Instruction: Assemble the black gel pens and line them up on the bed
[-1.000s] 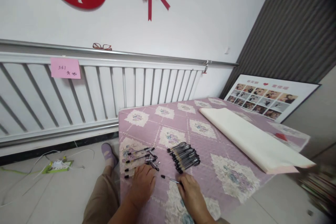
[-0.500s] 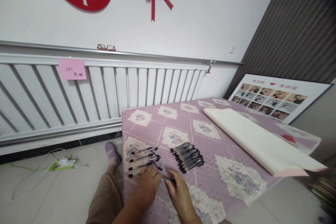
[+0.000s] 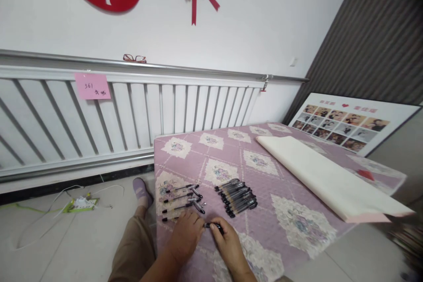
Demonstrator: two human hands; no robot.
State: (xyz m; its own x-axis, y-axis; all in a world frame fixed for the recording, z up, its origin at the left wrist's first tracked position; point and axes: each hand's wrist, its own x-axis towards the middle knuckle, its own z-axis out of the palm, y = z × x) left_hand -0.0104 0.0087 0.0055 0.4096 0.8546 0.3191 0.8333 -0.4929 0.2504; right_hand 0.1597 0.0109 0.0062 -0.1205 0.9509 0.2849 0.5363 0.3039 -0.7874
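Note:
Near the front of the patterned purple cloth, my left hand (image 3: 188, 233) is closed, its fingers curled over one end of a black pen (image 3: 209, 225). My right hand (image 3: 228, 243) pinches the other, black end between thumb and fingers. Part of the pen is hidden by both hands. Just beyond my left hand lies a column of several thin pens (image 3: 176, 199) with black tips pointing left. Black and silver pieces (image 3: 197, 205) sit at their right ends. Beyond my right hand, several black pens (image 3: 236, 197) rest side by side in a slanting row.
A large cream sheet (image 3: 317, 172) lies across the right of the cloth-covered table (image 3: 247, 154), before a photo board (image 3: 343, 119). A white radiator (image 3: 175, 105) runs along the wall. On the floor at left are a power strip (image 3: 81, 204) and cables.
My right thumb and fingers have shifted on the pen, and more of its black end shows between the hands. The pens on the cloth have stayed put.

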